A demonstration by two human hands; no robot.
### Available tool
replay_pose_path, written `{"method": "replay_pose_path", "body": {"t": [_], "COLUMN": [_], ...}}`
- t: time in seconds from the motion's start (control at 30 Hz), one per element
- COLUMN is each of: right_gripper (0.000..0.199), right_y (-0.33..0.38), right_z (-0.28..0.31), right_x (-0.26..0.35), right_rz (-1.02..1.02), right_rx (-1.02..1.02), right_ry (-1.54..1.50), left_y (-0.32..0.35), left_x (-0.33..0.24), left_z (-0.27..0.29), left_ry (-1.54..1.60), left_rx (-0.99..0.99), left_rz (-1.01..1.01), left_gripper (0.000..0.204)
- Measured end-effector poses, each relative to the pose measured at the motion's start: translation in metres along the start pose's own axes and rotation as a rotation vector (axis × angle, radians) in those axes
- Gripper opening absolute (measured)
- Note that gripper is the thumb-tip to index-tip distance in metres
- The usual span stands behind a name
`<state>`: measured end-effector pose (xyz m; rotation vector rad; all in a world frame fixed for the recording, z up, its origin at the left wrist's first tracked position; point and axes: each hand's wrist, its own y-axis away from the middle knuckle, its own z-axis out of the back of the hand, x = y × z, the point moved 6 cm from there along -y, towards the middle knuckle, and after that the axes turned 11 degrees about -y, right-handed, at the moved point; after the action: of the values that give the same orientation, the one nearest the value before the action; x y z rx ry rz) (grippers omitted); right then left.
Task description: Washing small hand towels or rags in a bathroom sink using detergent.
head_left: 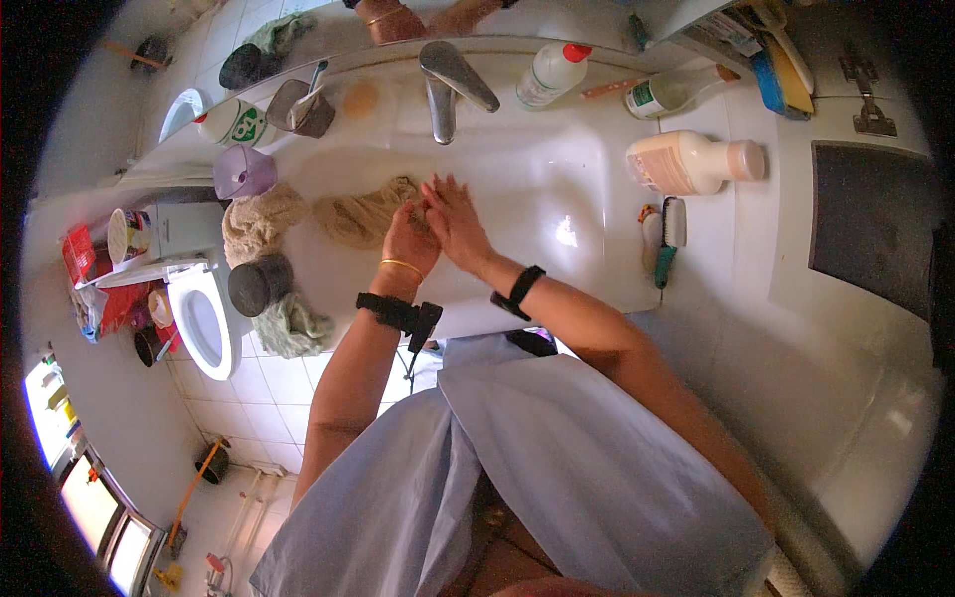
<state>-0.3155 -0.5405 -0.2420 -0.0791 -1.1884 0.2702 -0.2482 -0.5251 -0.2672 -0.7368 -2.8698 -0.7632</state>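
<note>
A wet, crumpled beige cloth (pixel 358 216) lies in the white sink basin (pixel 537 189), below and left of the tap. My left hand (pixel 411 241) is closed around its right end, and a darker bit of the cloth shows between my two hands. My right hand (pixel 457 221) lies against the left one with its fingers stretched out toward the tap; its palm side is hidden. Both wrists wear black bands, and a thin gold bangle circles the left.
A metal tap (pixel 453 90) rises at the back. Along the right stand a white bottle (pixel 553 76), a cream bottle (pixel 686 163) and brushes (pixel 668 234). On the left edge rest a purple cup (pixel 244 172), another beige cloth (pixel 261 221) and a grey-green cloth (pixel 291 326). A toilet (pixel 204 318) stands beyond.
</note>
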Motion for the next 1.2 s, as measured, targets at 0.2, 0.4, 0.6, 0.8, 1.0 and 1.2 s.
{"method": "replay_pose_path", "body": {"t": [0.2, 0.4, 0.6, 0.8, 1.0, 1.2], "right_gripper": [0.049, 0.048, 0.041, 0.037, 0.041, 0.039], "right_y": [-0.003, -0.010, -0.018, -0.008, -0.017, -0.007], "right_z": [-0.020, 0.000, -0.008, 0.001, -0.008, 0.003], "right_x": [0.015, 0.045, 0.044, 0.058, 0.042, 0.079], "right_rz": [0.112, 0.112, 0.040, 0.198, -0.023, 0.248], "right_rx": [0.249, 0.116, 0.295, 0.113, 0.294, 0.055], "right_ry": [0.687, -0.192, 0.117, -0.087, 0.068, 0.034], "left_y": [0.003, 0.009, 0.019, 0.027, 0.022, 0.029], "left_x": [0.003, 0.003, 0.037, 0.014, 0.024, 0.008], "left_z": [-0.006, -0.018, -0.049, -0.027, -0.028, -0.044], "left_ry": [-0.560, -0.561, 0.085, 0.518, -0.595, -0.488], "left_rx": [-0.063, -0.166, 0.523, 0.250, -0.077, 0.054], "left_rz": [-0.163, -0.275, 0.075, 0.085, -0.134, -0.169], "left_gripper": [0.046, 0.045, 0.051, 0.052, 0.053, 0.053]}}
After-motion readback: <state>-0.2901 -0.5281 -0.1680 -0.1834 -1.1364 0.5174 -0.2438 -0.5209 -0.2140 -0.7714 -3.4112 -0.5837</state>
